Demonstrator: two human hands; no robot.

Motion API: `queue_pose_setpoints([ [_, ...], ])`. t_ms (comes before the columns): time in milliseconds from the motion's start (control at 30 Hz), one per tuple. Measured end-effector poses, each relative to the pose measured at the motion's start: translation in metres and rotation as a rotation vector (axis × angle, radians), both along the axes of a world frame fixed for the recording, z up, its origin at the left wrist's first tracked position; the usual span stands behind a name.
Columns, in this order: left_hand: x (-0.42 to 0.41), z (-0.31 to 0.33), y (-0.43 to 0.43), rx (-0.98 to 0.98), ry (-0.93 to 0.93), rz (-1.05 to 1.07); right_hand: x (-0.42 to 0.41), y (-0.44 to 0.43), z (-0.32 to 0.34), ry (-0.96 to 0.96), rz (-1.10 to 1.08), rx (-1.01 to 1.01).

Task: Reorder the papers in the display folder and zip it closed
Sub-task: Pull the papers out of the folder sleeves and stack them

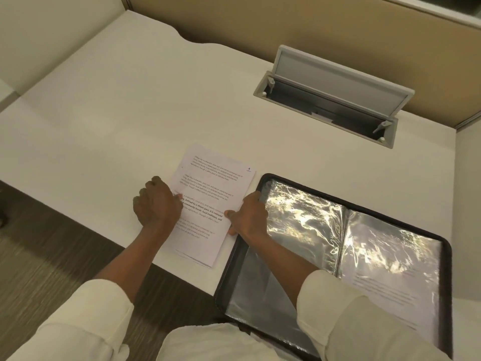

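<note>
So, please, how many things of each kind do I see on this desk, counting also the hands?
Paper stack: 1
Display folder, lying open: 1
Cable hatch, lid up: 1
Hands, left hand and right hand: 2
Total: 5

Wide desk (104, 113) left; raised hatch lid (341, 82) beyond folder (307, 217).

- Warm, fairly dim overhead light; the white desk (117, 105) is evenly lit, with only faint shadows
- Golden glare streaks the display folder (307, 217) across its clear sleeves
- Wide-angle distortion bends the desk's edges; the floor (33, 256) looks smeared
</note>
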State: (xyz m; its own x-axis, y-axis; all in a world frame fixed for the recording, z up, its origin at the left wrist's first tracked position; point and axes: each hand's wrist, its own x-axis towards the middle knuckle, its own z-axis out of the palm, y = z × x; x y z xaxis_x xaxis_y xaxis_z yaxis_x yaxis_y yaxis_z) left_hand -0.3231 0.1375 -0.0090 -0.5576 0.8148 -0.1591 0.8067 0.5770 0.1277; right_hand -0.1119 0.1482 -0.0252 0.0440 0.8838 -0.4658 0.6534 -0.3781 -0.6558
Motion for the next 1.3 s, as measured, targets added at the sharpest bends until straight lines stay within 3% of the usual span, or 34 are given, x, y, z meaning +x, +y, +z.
queue_pose_setpoints([
  [200,0.02,0.005,0.004,-0.048,0.216,-0.137,0.021,-0.017,0.013,0.101,0.073,0.063],
  [300,0.054,0.013,0.0,-0.033,0.153,-0.23,0.055,-0.04,0.012,0.067,0.111,0.181],
  [500,0.173,0.028,-0.034,0.073,-0.075,-0.644,0.151,-0.118,0.009,-0.11,-0.093,0.468],
  [633,0.241,0.007,-0.069,0.063,-0.132,-0.946,0.207,-0.178,0.005,-0.385,-0.258,0.479],
  [733,0.275,-0.008,-0.092,0.1,-0.149,-1.047,0.238,-0.218,-0.007,-0.536,-0.368,0.332],
  [867,0.288,-0.015,-0.104,0.101,-0.113,-1.042,0.262,-0.257,-0.012,-0.643,-0.528,0.078],
  [1100,0.29,-0.014,-0.108,0.078,-0.085,-0.997,0.277,-0.303,-0.017,-0.713,-0.575,-0.047],
  [1300,0.298,-0.004,-0.108,0.04,-0.191,-0.913,0.277,-0.296,-0.01,-0.591,-0.481,0.204],
])
